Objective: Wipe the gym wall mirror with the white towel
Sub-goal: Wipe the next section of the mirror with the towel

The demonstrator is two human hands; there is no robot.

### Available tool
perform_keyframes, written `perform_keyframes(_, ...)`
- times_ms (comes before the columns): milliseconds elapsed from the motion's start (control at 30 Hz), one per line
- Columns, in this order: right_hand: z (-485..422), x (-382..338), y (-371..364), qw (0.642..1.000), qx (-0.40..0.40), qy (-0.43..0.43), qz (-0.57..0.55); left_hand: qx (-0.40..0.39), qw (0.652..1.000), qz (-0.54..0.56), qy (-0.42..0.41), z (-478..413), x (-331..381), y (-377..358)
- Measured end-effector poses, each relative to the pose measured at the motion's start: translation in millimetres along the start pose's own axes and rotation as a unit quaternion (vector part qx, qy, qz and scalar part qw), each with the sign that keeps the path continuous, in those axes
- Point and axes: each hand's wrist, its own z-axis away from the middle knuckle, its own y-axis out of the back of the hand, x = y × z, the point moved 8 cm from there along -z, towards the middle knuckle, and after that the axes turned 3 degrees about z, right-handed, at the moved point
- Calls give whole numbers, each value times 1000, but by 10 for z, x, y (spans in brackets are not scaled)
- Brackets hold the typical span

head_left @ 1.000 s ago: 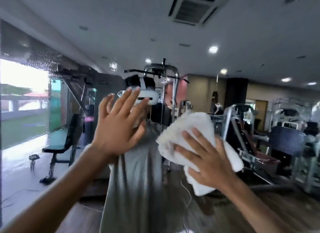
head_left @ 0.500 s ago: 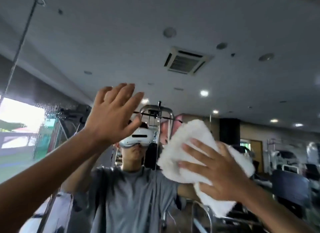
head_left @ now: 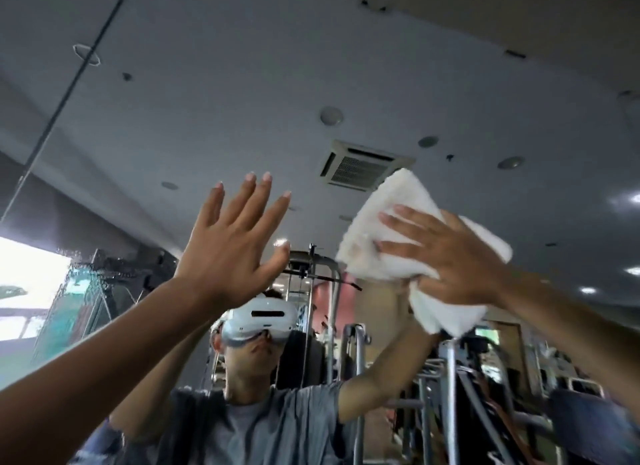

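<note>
The wall mirror (head_left: 242, 94) fills the view, reflecting the gym ceiling, machines and my own upper body. A folded white towel (head_left: 377, 229) lies against the glass high on the right. My right hand (head_left: 446, 253) presses on it with fingers spread straight, palm over its lower half. My left hand (head_left: 232, 246) is raised at about the same height left of the towel, fingers straight and fanned, palm toward the glass; whether it touches the mirror I cannot tell.
A dark vertical seam (head_left: 69, 94) between mirror panels runs up the left side. Reflected weight machines (head_left: 443, 378) stand low right, and a bright window (head_left: 27, 291) shows at the left edge. Water droplets speckle the glass (head_left: 90, 267) near the window.
Both hands have risen up the mirror and the view has tilted upward. The towel moved up and right under my right hand, whose fingers stay spread on it.
</note>
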Motion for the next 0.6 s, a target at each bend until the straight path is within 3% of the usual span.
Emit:
perform_keyframes(33, -7, 261, -5, 999, -13, -20, 23, -3, 1000, -3, 2, 0, -8, -8)
perform_keyframes(100, -152, 823, 28, 986, -3, -169, 6, -6, 1000, -10, 3, 3, -7, -29)
perform_keyframes(167, -406, 1219, 77, 916, 40, -396, -52, -3, 1000, -16, 3, 11, -5, -39)
perform_keyframes(233, -757, 1279, 106, 845, 56, -525, -89, 5, 1000, -12, 2, -1, -20, -20)
perform_keyframes(267, -966, 1182, 158, 846, 56, -524, -84, 6, 1000, -12, 0, -5, -22, -17)
perform_keyframes(300, -1154, 1035, 206, 869, 55, -486, -77, 8, 1000, -14, -1, -2, -17, -14)
perform_keyframes(400, -1315, 541, 240, 969, 16, -240, -51, 20, 1000, -16, -1, -6, -19, 13)
perform_keyframes(500, -835, 375, 199, 999, 12, -30, -18, 5, 998, -42, -40, -79, -90, 126)
perform_keyframes(533, -660, 501, 143, 1000, 11, -23, -18, -2, 997, -56, -54, -103, -130, 158)
perform_keyframes(600, -466, 1021, 58, 991, 6, -127, -46, -6, 997, -58, -51, -101, -206, 191)
